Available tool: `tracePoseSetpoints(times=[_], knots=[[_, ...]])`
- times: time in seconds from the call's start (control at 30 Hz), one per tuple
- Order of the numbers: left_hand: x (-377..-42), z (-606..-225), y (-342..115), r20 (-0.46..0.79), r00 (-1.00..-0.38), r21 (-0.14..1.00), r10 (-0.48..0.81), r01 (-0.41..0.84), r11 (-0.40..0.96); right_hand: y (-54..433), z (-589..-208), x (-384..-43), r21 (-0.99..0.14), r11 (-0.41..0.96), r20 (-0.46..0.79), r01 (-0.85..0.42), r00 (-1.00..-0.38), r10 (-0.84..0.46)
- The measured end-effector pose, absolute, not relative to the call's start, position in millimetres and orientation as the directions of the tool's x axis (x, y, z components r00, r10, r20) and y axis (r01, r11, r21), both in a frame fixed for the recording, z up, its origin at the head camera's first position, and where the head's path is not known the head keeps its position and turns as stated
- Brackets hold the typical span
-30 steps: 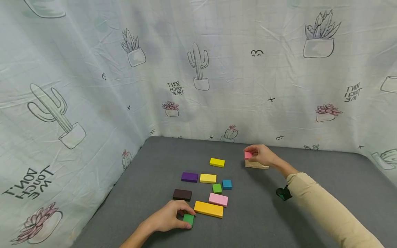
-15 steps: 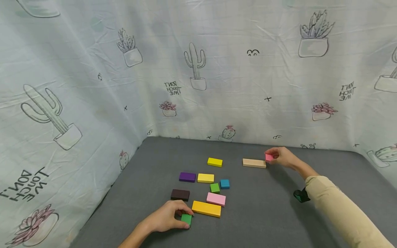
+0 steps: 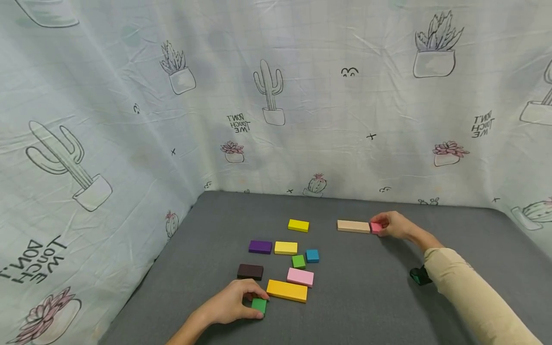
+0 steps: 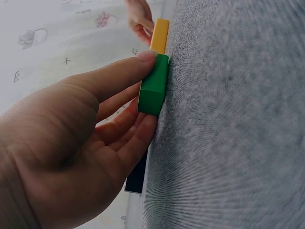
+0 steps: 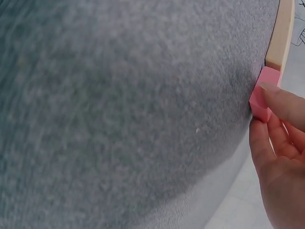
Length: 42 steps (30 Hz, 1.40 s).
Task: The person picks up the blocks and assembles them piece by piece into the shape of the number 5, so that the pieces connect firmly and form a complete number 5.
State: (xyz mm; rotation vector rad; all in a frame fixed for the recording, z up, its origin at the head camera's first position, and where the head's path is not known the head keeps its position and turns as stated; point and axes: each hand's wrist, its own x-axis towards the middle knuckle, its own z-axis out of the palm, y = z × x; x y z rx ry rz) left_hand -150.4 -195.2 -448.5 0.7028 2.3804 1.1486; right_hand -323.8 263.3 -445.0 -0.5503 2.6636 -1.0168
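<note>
My right hand [image 3: 394, 226] pinches a small pink block [image 3: 375, 228] at the right end of a long beige wooden block [image 3: 353, 226]. In the right wrist view the thumb lies on the pink block [image 5: 265, 93], whose far end meets the beige block [image 5: 280, 36]. At the front left, my left hand [image 3: 236, 301] grips a small green block [image 3: 259, 306] between thumb and fingers. The left wrist view has this green block [image 4: 154, 88] low against the grey cloth, with the orange-yellow block [image 4: 160, 36] just beyond it.
Between the hands lie an orange-yellow block [image 3: 287, 291], a light pink one [image 3: 300, 277], a dark brown one [image 3: 250, 271], a purple one [image 3: 260, 247], two yellow blocks [image 3: 298, 225], a light green block [image 3: 298, 261] and a blue block [image 3: 312, 256]. A printed curtain [image 3: 315, 96] borders the grey table.
My right hand has carried the pink block from over the beige block to the right and down, setting it against that block's right end. The left hand keeps its hold on the green block.
</note>
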Motion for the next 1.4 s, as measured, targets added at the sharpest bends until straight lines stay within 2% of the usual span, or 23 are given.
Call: tracePoseSetpoints(times=[0.77,1.0,1.13,1.4], knots=[[-150,-450,-197,-0.107,-0.789,0.805,0.605,0.288,0.518,257,-452,-327,-0.663,0.7,-0.068,-0.266,-0.91,-0.41],[-150,-450,-197,-0.12,-0.795,0.808,0.595,0.27,0.524,258,-443,-327,-0.676,0.693,-0.096,-0.252,-0.902,-0.421],[-150,-451,-197,-0.109,-0.792,0.807,0.601,0.282,0.518,259,-434,-327,-0.664,0.697,-0.067,-0.27,-0.907,-0.416],[-149,-452,-198,-0.106,-0.791,0.805,0.603,0.288,0.519,252,-424,-323,-0.712,0.646,-0.009,-0.277,-0.916,-0.402]])
